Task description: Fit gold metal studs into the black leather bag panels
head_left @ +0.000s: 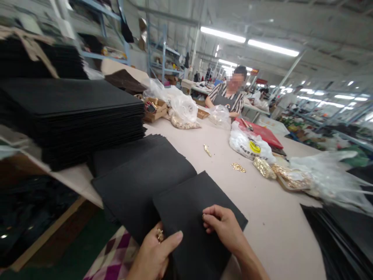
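Note:
My left hand (155, 249) grips the left edge of a black sheet (194, 206), thumb on top and fingers underneath. Small gold metal pieces (160, 235) show between its curled fingers. Over the middle of that sheet, my right hand (220, 223) is closed in a pinch; what sits between its fingertips is too small to make out. More black sheets (142, 167) lie fanned out under and to the left of the held one. Farther off on the table are a little pile of gold pieces (238, 167) and a short gold strip (207, 150).
A tall stack of black sheets (87, 112) stands at the left. Bags of gold parts (264, 167), a white plastic bag (247, 144) and a red folder (262, 134) are at the right. Another person (227, 93) sits across the table. More black sheets (344, 233) lie at the lower right.

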Action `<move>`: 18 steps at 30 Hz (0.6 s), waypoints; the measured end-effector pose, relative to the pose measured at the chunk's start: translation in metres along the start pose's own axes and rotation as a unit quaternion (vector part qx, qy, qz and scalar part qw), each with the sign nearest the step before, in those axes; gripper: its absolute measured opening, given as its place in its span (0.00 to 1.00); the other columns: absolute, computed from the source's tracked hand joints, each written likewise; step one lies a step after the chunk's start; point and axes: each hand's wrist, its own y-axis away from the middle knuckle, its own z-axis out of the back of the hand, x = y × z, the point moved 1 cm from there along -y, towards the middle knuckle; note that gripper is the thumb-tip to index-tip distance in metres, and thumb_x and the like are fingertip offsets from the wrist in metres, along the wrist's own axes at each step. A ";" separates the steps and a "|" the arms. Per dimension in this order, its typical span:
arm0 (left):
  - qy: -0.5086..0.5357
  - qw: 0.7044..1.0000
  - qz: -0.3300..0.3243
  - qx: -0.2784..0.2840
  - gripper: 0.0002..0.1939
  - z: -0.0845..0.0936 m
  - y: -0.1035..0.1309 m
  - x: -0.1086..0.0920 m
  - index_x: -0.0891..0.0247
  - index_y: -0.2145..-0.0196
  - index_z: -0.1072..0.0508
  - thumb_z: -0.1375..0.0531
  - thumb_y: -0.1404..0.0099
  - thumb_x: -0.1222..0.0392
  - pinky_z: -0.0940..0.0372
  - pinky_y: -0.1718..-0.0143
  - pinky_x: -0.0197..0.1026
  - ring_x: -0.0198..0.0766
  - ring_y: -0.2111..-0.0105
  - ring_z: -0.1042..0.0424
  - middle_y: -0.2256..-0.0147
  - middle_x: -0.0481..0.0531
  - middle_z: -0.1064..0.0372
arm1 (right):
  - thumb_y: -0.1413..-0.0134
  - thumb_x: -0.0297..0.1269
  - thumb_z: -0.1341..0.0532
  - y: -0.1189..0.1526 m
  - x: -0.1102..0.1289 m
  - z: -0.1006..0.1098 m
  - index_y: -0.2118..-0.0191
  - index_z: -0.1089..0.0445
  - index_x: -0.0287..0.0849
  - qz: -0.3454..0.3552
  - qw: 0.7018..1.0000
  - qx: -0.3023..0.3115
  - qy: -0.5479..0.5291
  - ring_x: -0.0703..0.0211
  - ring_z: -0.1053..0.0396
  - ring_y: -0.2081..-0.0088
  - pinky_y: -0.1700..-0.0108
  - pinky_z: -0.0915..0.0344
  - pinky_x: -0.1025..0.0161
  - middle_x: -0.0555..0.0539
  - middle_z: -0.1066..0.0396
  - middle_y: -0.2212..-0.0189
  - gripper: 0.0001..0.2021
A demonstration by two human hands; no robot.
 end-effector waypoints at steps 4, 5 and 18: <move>0.020 0.993 0.114 0.028 0.29 -0.013 0.000 0.002 0.63 0.51 0.28 0.29 0.49 0.51 0.34 0.79 0.37 0.41 0.78 0.26 0.70 0.53 0.22 | 0.54 0.43 0.33 0.006 -0.008 0.007 0.66 0.28 0.37 -0.047 0.997 0.015 -0.057 0.66 0.31 0.78 0.73 0.33 0.68 0.51 0.28 0.78 0.14; 0.028 0.991 0.126 0.023 0.33 -0.014 -0.001 0.002 0.63 0.47 0.30 0.29 0.49 0.52 0.32 0.77 0.39 0.45 0.74 0.23 0.67 0.56 0.21 | 0.54 0.42 0.34 0.007 -0.007 0.007 0.66 0.28 0.37 -0.050 0.997 0.023 -0.062 0.66 0.32 0.79 0.74 0.34 0.69 0.51 0.28 0.78 0.13; 0.050 0.983 0.178 0.009 0.31 -0.006 -0.012 0.007 0.64 0.49 0.26 0.29 0.50 0.51 0.31 0.74 0.40 0.42 0.76 0.26 0.68 0.55 0.20 | 0.51 0.38 0.36 -0.003 0.012 -0.011 0.67 0.26 0.40 -0.080 0.994 0.076 -0.021 0.69 0.37 0.81 0.83 0.37 0.74 0.56 0.37 0.81 0.07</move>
